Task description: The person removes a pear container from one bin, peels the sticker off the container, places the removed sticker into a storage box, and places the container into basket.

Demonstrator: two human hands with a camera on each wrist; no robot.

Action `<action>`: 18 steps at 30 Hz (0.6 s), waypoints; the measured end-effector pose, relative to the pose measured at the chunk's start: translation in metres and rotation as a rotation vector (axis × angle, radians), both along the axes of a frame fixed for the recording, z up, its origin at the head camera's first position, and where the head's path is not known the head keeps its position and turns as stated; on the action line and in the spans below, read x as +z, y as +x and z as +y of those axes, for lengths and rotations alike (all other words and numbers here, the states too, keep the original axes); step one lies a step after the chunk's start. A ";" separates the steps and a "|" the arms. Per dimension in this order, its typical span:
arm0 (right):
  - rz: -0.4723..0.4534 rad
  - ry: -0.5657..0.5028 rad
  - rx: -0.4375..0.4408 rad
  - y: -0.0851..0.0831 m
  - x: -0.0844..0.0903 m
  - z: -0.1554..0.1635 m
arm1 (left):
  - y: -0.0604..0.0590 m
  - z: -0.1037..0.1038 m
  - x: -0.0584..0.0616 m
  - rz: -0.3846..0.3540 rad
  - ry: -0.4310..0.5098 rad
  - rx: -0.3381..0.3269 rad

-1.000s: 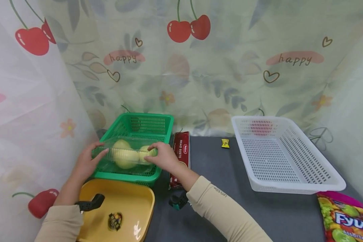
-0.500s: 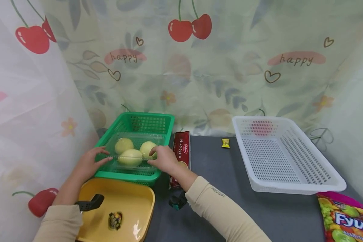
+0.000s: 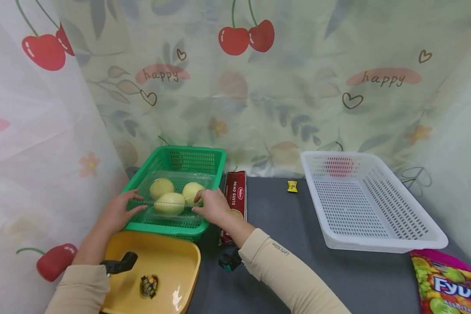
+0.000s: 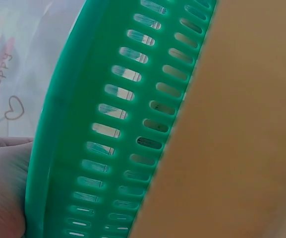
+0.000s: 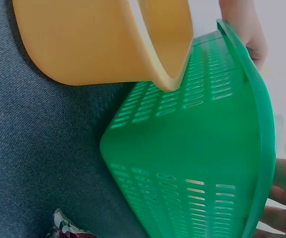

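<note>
A clear plastic box (image 3: pixel 184 175) with three pale yellow-green round fruits (image 3: pixel 169 204) lies inside the green basket (image 3: pixel 197 159), towards its near half. My left hand (image 3: pixel 117 213) grips the box's left end between thumb and fingers. At the opposite end, my right hand (image 3: pixel 216 208) pinches the box, thumb and forefinger curled. The basket's wall hides the box in both wrist views. Only part of the left hand (image 4: pixel 4 186) shows beyond the rim in the left wrist view.
A yellow tub (image 3: pixel 161 248) holding a small dark packet (image 3: pixel 149 286) touches the basket's near side. Right of it stands a red Primo Gusto pack (image 3: pixel 236 192). Farther right are a yellow-wrapped candy (image 3: pixel 292 186), a white basket (image 3: pixel 349 209) and a Fyvit bag (image 3: pixel 449 283).
The box tipped from a steep slant towards level, settling lower in the green basket, and its fruits rolled apart. Both hands shifted slightly down with it. Over the last half second, little moved.
</note>
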State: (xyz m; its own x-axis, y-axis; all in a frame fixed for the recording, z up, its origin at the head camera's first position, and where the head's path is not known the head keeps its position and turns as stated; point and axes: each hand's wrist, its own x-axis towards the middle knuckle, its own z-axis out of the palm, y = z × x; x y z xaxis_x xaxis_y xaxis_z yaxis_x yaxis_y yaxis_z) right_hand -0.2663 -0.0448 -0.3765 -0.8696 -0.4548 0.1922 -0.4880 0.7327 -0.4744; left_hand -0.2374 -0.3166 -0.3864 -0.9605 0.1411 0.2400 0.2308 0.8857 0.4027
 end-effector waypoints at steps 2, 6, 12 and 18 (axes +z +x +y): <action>-0.001 0.006 -0.001 0.000 0.000 0.000 | 0.000 0.001 0.000 -0.002 -0.003 0.000; -0.013 0.016 -0.009 0.001 0.000 -0.002 | -0.001 0.002 0.000 -0.020 -0.015 -0.002; -0.006 0.023 -0.003 0.001 0.001 0.001 | -0.002 0.005 0.003 -0.041 -0.056 -0.014; -0.066 -0.107 0.075 0.002 0.008 0.019 | 0.010 0.009 0.011 0.025 -0.039 -0.012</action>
